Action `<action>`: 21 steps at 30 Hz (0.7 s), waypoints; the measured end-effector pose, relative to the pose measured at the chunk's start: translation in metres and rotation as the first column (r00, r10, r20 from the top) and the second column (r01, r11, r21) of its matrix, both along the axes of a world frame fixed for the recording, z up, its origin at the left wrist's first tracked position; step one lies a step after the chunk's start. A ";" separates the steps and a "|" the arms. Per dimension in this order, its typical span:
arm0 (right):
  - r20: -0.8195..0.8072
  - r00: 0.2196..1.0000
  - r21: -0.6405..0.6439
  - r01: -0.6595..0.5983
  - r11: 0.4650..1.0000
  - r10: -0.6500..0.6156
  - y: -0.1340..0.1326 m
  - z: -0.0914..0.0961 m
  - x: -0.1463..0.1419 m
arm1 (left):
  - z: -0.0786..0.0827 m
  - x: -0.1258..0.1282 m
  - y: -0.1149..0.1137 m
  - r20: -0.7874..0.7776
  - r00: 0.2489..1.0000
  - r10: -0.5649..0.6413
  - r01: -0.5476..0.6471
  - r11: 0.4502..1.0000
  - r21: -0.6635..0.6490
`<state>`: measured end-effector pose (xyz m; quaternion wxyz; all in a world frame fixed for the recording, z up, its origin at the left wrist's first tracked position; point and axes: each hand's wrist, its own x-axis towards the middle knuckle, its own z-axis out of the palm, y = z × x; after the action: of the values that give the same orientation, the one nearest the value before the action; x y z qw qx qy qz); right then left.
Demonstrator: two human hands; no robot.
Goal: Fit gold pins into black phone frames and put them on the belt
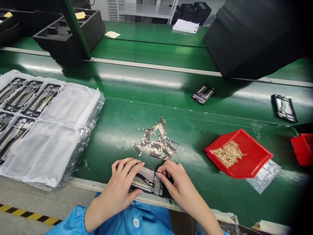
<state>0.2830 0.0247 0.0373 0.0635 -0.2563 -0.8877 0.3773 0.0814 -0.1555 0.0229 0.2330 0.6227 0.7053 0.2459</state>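
A dark metal frame part (146, 181) lies at the near edge of the green belt (137, 98). My left hand (122, 182) grips its left end, fingers curled over the top. My right hand (176, 182) rests on its right end, fingertips pinched at the part's upper edge on something too small to make out. Just beyond the hands lies a loose heap of small gold and black strips (156, 143).
A red bin (241, 153) with gold strips sits to the right, beside a clear bag (265, 176) and a second red bin (303, 148). Two finished-looking frames (203, 93) (283, 107) lie farther along the belt. Stacked clear trays of frames under white sheets (44, 130) fill the left. Black foam trays (68, 29) stand behind.
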 end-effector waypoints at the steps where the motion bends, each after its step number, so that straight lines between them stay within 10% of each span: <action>1: 0.006 1.000 0.006 -0.005 1.000 0.005 0.000 0.000 -0.001 | 0.000 0.000 0.000 0.000 1.000 0.002 -0.002 1.000 0.000; 16: -0.192 0.981 0.229 0.071 0.971 -0.027 -0.014 -0.025 0.009 | 0.007 -0.006 0.009 -0.003 0.997 -0.083 0.083 0.996 0.021; 21: -0.150 0.967 0.004 0.209 0.978 -0.206 -0.030 -0.017 0.015 | 0.010 -0.015 0.016 0.063 0.985 -0.162 0.145 0.964 0.223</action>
<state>0.2976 -0.0056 0.0201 0.1713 -0.3181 -0.8524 0.3780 0.0661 -0.1390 0.0333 0.2100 0.6869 0.6139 0.3275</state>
